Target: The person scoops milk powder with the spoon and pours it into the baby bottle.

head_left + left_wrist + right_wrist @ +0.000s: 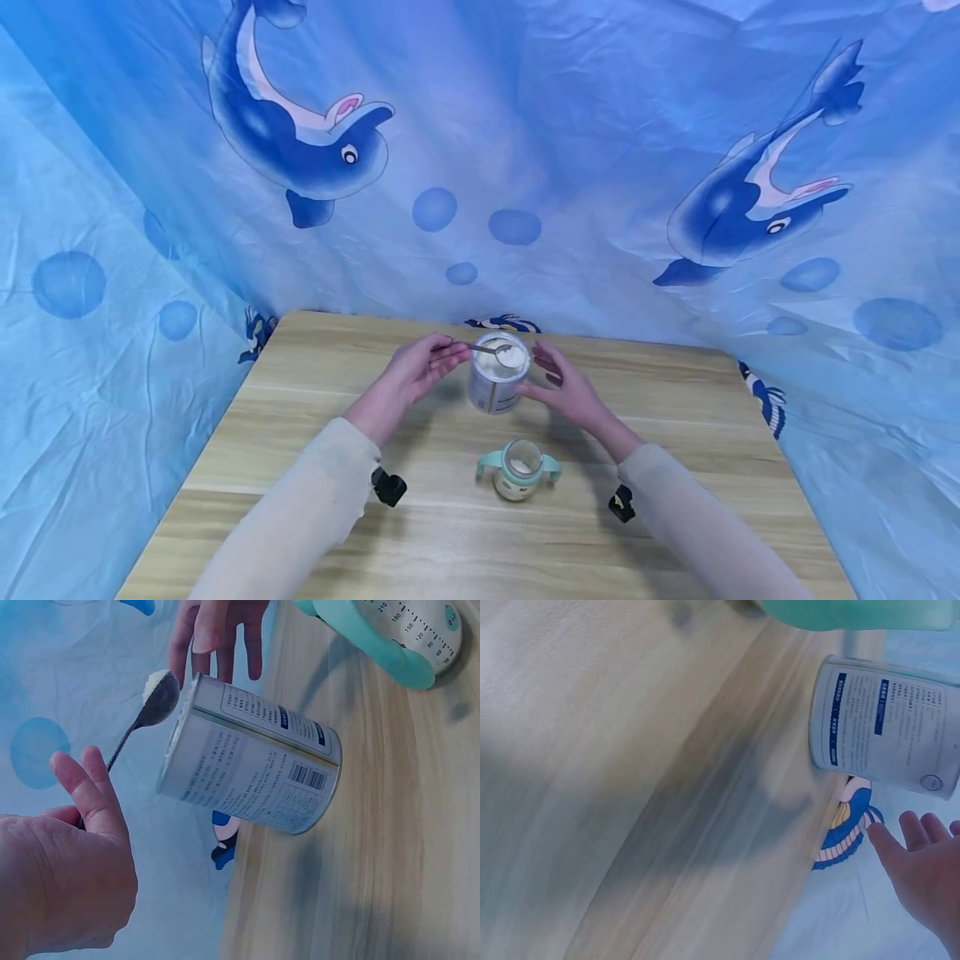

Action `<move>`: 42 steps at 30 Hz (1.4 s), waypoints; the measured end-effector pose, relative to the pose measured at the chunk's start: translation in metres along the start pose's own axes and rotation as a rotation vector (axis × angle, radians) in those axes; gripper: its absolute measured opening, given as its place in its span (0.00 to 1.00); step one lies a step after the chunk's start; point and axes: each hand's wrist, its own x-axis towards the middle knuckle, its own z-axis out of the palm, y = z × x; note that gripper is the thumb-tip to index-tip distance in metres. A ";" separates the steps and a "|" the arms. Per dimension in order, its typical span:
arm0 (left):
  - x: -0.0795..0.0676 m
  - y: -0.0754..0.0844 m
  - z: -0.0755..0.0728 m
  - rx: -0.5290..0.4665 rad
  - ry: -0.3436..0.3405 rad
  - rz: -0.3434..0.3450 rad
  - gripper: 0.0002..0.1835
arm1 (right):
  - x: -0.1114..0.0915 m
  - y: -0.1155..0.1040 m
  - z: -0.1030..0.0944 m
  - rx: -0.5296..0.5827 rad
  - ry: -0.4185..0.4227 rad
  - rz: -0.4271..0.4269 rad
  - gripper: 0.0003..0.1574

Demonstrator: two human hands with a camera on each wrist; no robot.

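My left hand (pixel 429 367) pinches the handle of a metal spoon (pixel 159 703), whose bowl carries a heap of white powder. In the head view the spoon lies over the mouth of a round can (pixel 492 393) of white powder, which stands upright on the table. Beside the can's right side is my right hand (pixel 567 392), fingers spread and relaxed. A gap shows between that hand and the can (pixel 885 724) in the right wrist view. Nearer to me stands a lidless baby bottle (pixel 517 479) with mint-green handles and some white powder inside.
The light wooden table (pixel 450 550) ends at a back edge just behind the can. Blue cloth (pixel 585 167) printed with dolphins hangs behind and at both sides. Dark devices are strapped at both wrists.
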 end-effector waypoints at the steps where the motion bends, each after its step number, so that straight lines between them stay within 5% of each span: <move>1: -0.001 0.001 0.000 0.005 -0.003 0.004 0.08 | -0.001 -0.001 -0.001 0.002 0.000 -0.002 0.62; 22: -0.028 0.015 0.015 0.192 -0.078 0.063 0.12 | -0.038 -0.027 -0.018 -0.042 -0.050 -0.091 0.61; 31: -0.040 0.019 0.024 0.247 -0.117 0.078 0.20 | -0.056 -0.028 -0.021 -0.022 -0.062 -0.115 0.60; 42: -0.055 0.017 0.033 0.300 -0.168 0.090 0.16 | -0.080 -0.031 -0.021 -0.032 -0.074 -0.114 0.61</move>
